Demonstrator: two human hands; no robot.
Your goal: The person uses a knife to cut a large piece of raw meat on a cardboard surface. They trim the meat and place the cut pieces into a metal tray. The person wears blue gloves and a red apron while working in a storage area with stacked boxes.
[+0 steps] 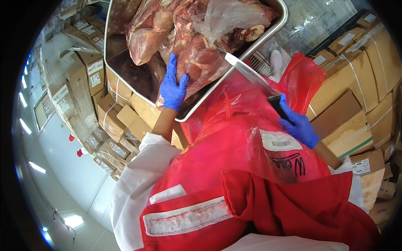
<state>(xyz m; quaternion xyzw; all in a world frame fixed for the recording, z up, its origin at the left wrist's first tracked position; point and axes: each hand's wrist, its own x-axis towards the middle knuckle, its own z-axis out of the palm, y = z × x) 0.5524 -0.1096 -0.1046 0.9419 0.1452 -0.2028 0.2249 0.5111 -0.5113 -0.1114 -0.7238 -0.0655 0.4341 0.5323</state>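
Observation:
My left hand point(172, 87), in a blue glove, lies with fingers apart against a large piece of raw red meat point(200, 62). My right hand point(298, 127), also gloved in blue, is closed round the black handle of a knife point(248, 72). Its broad blade points up and left across the near rim of a metal tray point(118, 79), with the tip close to the meat. Several large cuts fill the tray, one more piece of meat point(146, 37) lying on the left. Clear plastic film point(228, 19) covers part of the far meat.
Stacked cardboard boxes point(112, 115) stand left of the tray, some wrapped in film. More strapped boxes point(343, 83) are piled on the right. A red plastic apron point(217, 146) covers my front, close below the tray. A white boot point(276, 62) shows beyond the blade on the right.

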